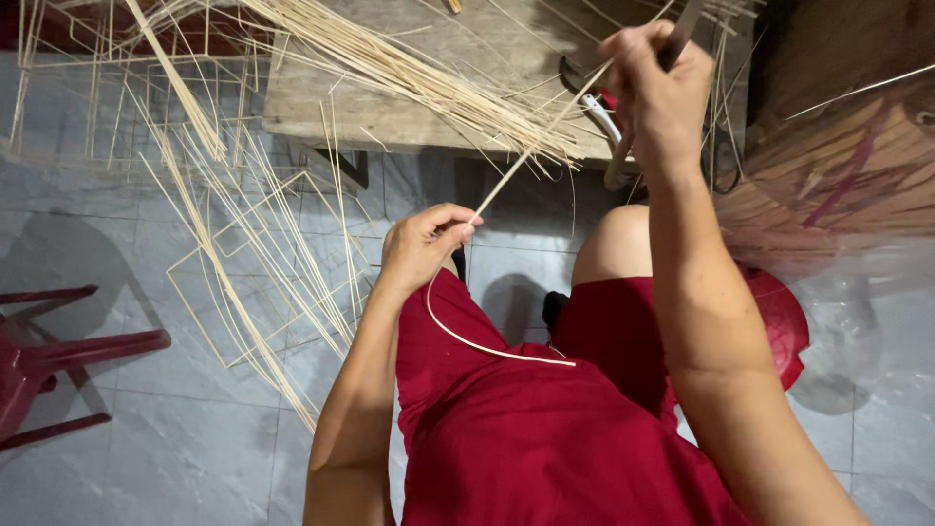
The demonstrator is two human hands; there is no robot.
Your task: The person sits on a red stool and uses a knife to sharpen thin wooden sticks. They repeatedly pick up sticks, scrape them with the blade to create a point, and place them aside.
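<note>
My left hand (421, 244) pinches a thin pale bamboo strip (531, 151) just above my lap. The strip runs up and to the right toward my right hand (658, 93), and its loose end (477, 343) curls down over my red shorts (526, 419). My right hand is raised and closed around the dark handle of a knife (682, 31), with the blade meeting the strip near my fingers. Both hands are about a forearm's length apart.
A low wooden bench (390, 107) carries a bundle of bamboo strips (419, 73) and a pair of pliers (594, 97). Bent strip frames (243, 253) lie on the grey tile floor at left. A dark red plastic chair (49, 360) stands far left, a woven basket (838, 166) at right.
</note>
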